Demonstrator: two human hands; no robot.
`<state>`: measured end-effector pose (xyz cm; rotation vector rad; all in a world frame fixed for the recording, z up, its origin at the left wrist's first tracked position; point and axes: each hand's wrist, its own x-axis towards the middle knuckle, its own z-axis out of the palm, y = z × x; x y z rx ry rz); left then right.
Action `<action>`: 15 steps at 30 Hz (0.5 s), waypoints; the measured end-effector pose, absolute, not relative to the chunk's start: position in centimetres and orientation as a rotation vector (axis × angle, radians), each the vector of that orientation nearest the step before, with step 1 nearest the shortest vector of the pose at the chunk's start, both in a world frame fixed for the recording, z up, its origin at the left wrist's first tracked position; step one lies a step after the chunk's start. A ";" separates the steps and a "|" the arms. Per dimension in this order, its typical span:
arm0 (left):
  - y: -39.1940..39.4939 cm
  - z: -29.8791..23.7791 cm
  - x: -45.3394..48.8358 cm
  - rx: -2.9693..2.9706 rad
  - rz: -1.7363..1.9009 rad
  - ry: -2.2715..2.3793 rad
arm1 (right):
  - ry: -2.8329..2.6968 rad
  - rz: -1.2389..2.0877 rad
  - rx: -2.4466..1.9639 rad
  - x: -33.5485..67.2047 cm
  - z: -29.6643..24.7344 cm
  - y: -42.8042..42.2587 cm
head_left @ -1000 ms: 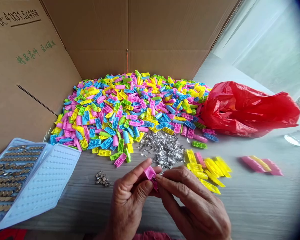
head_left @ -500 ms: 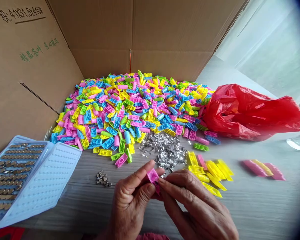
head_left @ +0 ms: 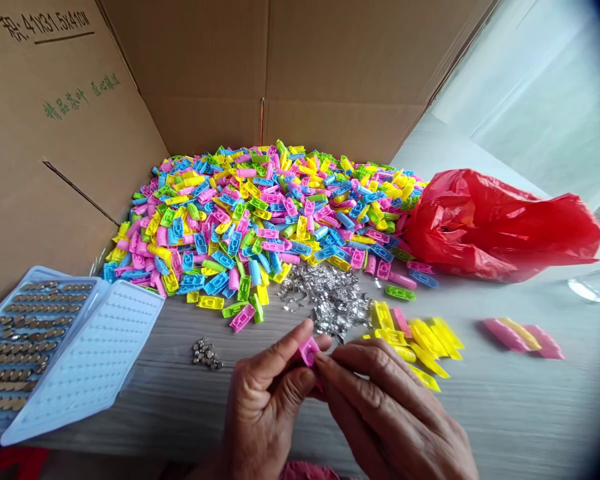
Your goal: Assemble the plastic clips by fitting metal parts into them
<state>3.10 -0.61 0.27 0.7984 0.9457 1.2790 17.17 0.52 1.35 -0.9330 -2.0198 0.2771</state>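
Low at the centre of the grey wood-grain surface point(head_left: 505, 413), a pink plastic piece point(head_left: 309, 351) is pinched between the hands. The left hand point(head_left: 265, 410) holds it with thumb and forefinger, while the fingertips of the right hand point(head_left: 387, 413) close on it, so the hands are together. Just right lie yellow plastic pieces point(head_left: 420, 343); just beyond is a heap of silver metal clips point(head_left: 330, 297), with a small cluster of metal bits point(head_left: 207, 353) to the left. Farther back, a mound of pink, blue, yellow and green plastic pieces point(head_left: 260, 220) spreads beside a red plastic bag point(head_left: 500, 227). At left, a pale blue tray point(head_left: 45, 275) carries rows of bronze-coloured pieces, overlapped by a dimpled tray point(head_left: 90, 360).
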 end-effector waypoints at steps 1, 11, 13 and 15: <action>-0.6 0.2 3.2 0.756 1.282 0.927 | -2.002 0.300 -0.919 17.1 1.4 0.6; -0.5 0.2 3.3 0.527 1.253 0.824 | -1.911 0.392 -0.979 17.2 2.2 0.5; -0.5 0.2 3.3 0.532 1.248 0.829 | -1.894 0.402 -0.995 17.2 1.9 0.3; -0.5 0.2 3.3 0.537 1.249 0.837 | -1.874 0.412 -1.007 17.0 1.7 0.2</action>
